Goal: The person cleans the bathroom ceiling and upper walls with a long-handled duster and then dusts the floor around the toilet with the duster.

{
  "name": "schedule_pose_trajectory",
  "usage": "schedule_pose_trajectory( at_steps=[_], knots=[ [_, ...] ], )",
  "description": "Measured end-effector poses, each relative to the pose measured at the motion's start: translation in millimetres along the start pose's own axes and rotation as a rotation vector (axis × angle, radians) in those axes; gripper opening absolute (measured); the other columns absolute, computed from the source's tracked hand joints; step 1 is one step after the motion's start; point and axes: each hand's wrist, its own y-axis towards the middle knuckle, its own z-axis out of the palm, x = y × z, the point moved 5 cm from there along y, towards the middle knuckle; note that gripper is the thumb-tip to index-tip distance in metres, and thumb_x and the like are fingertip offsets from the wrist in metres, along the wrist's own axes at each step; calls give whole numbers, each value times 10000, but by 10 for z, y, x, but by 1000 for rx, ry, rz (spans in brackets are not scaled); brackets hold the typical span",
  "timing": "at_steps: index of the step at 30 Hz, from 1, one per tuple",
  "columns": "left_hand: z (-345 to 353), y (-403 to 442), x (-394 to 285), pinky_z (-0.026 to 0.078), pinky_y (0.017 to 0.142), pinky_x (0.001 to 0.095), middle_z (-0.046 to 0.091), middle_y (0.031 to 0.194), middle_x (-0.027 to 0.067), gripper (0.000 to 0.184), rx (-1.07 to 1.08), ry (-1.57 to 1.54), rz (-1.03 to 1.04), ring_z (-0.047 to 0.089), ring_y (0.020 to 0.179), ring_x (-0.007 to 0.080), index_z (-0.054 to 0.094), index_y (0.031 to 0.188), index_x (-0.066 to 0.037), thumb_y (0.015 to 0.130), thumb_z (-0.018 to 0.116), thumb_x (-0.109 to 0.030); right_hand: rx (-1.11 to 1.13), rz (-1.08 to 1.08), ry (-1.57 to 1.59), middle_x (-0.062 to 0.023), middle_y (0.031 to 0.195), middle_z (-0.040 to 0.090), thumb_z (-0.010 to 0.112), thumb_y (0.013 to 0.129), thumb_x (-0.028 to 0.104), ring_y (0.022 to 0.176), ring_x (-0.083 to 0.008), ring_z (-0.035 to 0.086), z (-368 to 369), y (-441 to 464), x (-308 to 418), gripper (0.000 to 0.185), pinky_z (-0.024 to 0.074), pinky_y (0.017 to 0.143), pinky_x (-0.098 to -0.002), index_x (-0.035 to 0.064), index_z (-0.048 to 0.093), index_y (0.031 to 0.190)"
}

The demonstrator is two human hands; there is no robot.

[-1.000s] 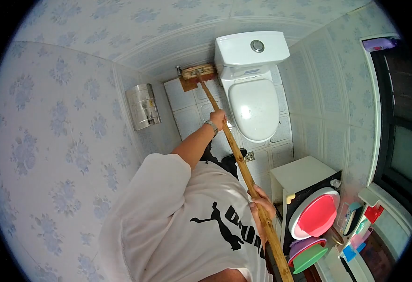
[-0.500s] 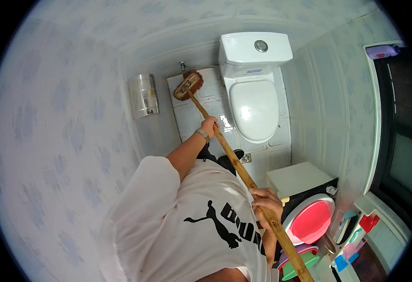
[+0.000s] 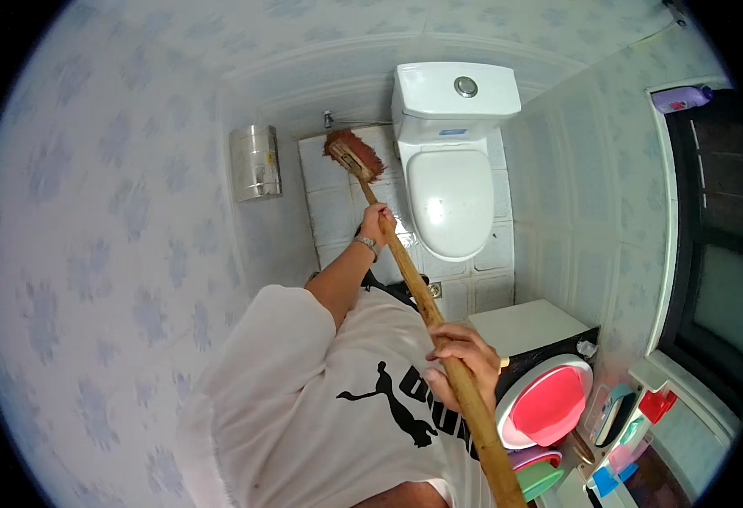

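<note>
A long-handled floor brush [image 3: 359, 156] with reddish-brown bristles and a worn wooden block is on the white tiled floor [image 3: 329, 213], left of the toilet [image 3: 450, 203]. Its wooden pole runs diagonally back past my body to the bottom edge. My left hand [image 3: 375, 225], with a watch on the wrist, is closed round the pole just behind the head. Farther back, my right hand [image 3: 466, 366] is curled round the thicker part of the pole, thumb on the near side and fingers over the top. The toilet lid is down.
A metal cylindrical holder [image 3: 255, 162] is on the left wall. At right are a white-topped cabinet [image 3: 528, 328], a white basin with a pink one [image 3: 549, 401], a green basin [image 3: 542, 482] and a small shelf of toiletries. A purple bottle [image 3: 681, 99] lies on the window ledge.
The brush head has shifted right, toward the toilet, and turned. The pole's near end has swung left, and my right hand has moved slightly left and forward with it.
</note>
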Motion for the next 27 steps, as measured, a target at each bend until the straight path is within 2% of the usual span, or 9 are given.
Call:
schedule_pose_trajectory(
  at_steps=[3, 7, 9, 12, 15, 19, 22, 24, 27],
  knots=[
    [39, 37, -62, 419, 412, 267, 483, 558, 27, 201, -44, -48, 32, 447, 439, 156, 441, 627, -115, 792, 552, -143, -27, -55, -18, -181, 991, 639, 728, 732, 48, 720, -221, 656, 88, 3, -27, 196, 517, 618, -300, 35, 573, 851],
    [135, -1, -181, 426, 414, 323, 496, 561, 49, 236, -149, 149, -30, 466, 461, 189, 444, 639, -114, 735, 583, -278, -12, -6, -58, -163, 1008, 650, 699, 719, -22, 767, -221, 667, 167, -11, -161, 146, 532, 643, -306, 36, 586, 792],
    [178, 5, -273, 425, 432, 338, 490, 567, 55, 225, -150, 323, 83, 470, 480, 195, 438, 669, -114, 740, 590, -264, 28, -59, -158, -136, 1015, 666, 708, 682, -39, 750, -198, 662, 217, 17, -243, 149, 531, 642, -284, 41, 597, 740],
    [183, 14, -305, 418, 444, 329, 478, 575, 55, 212, -180, 352, 115, 464, 482, 193, 433, 703, -111, 764, 596, -233, 52, -60, -184, -124, 1014, 674, 712, 671, -30, 753, -189, 656, 286, 19, -398, 140, 526, 670, -280, 45, 599, 701],
    [255, 49, -266, 419, 452, 326, 469, 583, 56, 172, -182, 417, 65, 456, 476, 192, 440, 739, -105, 795, 586, -177, -22, 54, -45, -96, 1043, 679, 707, 626, -36, 754, -203, 645, 255, -48, -527, 181, 516, 655, -276, 73, 634, 751],
    [294, 221, -103, 419, 457, 322, 460, 579, 60, 161, -125, 411, -13, 454, 480, 189, 445, 715, -94, 812, 572, -118, -33, 60, -136, -96, 1040, 680, 709, 609, -33, 780, -194, 644, 162, -147, -509, 190, 518, 674, -280, 68, 633, 750],
    [476, 234, 55, 423, 467, 328, 466, 602, 66, 175, -63, 558, 19, 470, 510, 190, 449, 667, -64, 796, 567, -56, -85, 75, -131, -107, 1032, 679, 712, 612, -31, 797, -204, 638, 147, -258, -538, 182, 518, 693, -290, 58, 631, 749],
    [453, 276, 87, 425, 471, 326, 469, 608, 72, 166, -42, 579, 4, 475, 521, 191, 450, 672, -59, 795, 562, -54, -201, 155, 14, -106, 1037, 675, 710, 615, -30, 806, -211, 630, 114, -323, -601, 172, 516, 718, -301, 57, 632, 742],
    [452, 301, 96, 433, 478, 325, 470, 613, 81, 140, -69, 639, -39, 482, 536, 190, 459, 695, -48, 797, 555, -54, -132, 117, -68, -101, 1049, 669, 694, 630, -36, 806, -211, 625, 147, -335, -603, 155, 511, 728, -307, 58, 634, 739]
  ],
)
